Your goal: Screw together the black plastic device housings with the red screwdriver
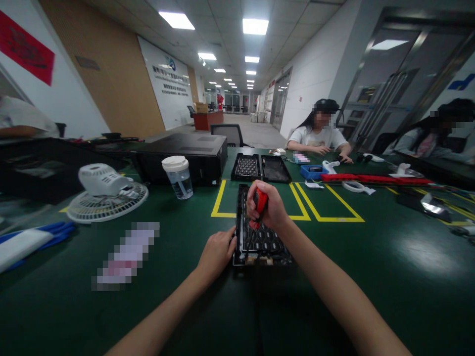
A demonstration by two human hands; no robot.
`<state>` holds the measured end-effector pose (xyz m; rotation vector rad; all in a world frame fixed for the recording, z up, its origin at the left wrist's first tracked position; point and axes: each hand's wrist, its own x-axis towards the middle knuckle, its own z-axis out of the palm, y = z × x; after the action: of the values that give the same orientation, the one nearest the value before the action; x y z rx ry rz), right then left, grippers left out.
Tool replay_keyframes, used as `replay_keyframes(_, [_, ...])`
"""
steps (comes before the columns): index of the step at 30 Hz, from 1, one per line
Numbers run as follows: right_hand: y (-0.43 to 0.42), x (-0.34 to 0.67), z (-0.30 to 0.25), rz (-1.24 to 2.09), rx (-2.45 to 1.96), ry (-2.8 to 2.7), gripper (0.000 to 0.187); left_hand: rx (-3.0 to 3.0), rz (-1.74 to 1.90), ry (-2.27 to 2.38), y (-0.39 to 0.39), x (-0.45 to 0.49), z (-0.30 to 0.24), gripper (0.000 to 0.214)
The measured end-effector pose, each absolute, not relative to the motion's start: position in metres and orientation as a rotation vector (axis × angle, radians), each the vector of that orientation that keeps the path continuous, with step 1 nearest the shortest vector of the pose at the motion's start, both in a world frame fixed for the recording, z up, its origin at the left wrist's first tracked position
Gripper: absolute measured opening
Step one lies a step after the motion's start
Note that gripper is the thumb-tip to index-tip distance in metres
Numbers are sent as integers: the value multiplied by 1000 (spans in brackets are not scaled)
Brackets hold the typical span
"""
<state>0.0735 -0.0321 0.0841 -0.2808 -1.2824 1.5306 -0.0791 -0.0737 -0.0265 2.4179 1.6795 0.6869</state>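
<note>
On the green table in front of me lies a black plastic case point(267, 242) with rows of rounded dark cells inside. My right hand point(272, 205) is closed round the red and black handle of a screwdriver point(261, 200), held upright above the case. Its dark shaft points down toward the case's near left part; I cannot make out whether the tip touches anything. Against the case's left side, my left hand point(217, 251) grips the edge, with its fingertips partly hidden.
Beyond the case sits an open black box point(274, 168). To the left are a lidded plastic cup point(178, 178), a white fan point(107, 193), a large black cabinet point(181, 148) and blue gloves point(55, 232). A blue tray point(310, 172) and seated people are at the right.
</note>
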Motion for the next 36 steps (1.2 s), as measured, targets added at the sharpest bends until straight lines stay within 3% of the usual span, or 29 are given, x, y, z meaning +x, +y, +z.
replay_keyframes(25, [-48, 60, 88, 1508, -340, -1463, 20, 2430, 671, 1692, -74, -80, -28, 35])
replay_keyframes(36, [-52, 62, 86, 1574, -236, -1447, 29, 2428, 679, 1680, -74, -79, -27, 33])
